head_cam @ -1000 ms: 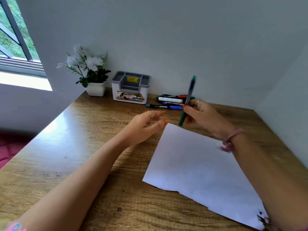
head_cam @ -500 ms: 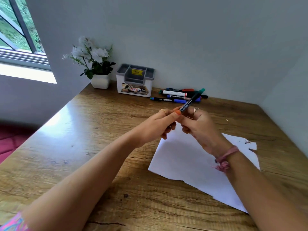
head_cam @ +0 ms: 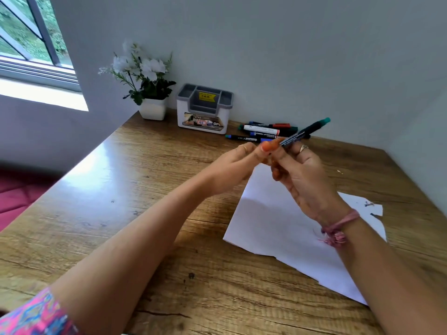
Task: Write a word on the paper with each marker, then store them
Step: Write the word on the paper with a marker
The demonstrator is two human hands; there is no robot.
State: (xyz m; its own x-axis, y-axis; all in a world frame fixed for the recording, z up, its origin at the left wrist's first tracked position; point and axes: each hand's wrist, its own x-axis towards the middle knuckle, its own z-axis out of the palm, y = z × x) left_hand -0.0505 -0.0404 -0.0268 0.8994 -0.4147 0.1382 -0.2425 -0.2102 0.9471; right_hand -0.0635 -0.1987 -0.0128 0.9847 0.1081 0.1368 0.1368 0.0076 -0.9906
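Both hands meet above the far corner of the white paper (head_cam: 278,221). My right hand (head_cam: 297,170) grips a black marker with a green end (head_cam: 304,132), tilted up to the right. The fingers of my left hand (head_cam: 238,163) close on the marker's near end, which is hidden between the two hands, so I cannot tell if a cap is there. Several other markers (head_cam: 263,132) lie in a pile near the wall. A white and grey holder (head_cam: 204,110) with compartments stands to their left.
A white pot of white flowers (head_cam: 147,93) stands in the desk's far left corner by the window. The wooden desk (head_cam: 121,213) meets walls at the back and right. The paper's right edge is torn and has small ink marks.
The left hand came over and closed on the near end of the marker. The marker tilted from nearly upright to slanting up to the right. The camera view shifted slightly.
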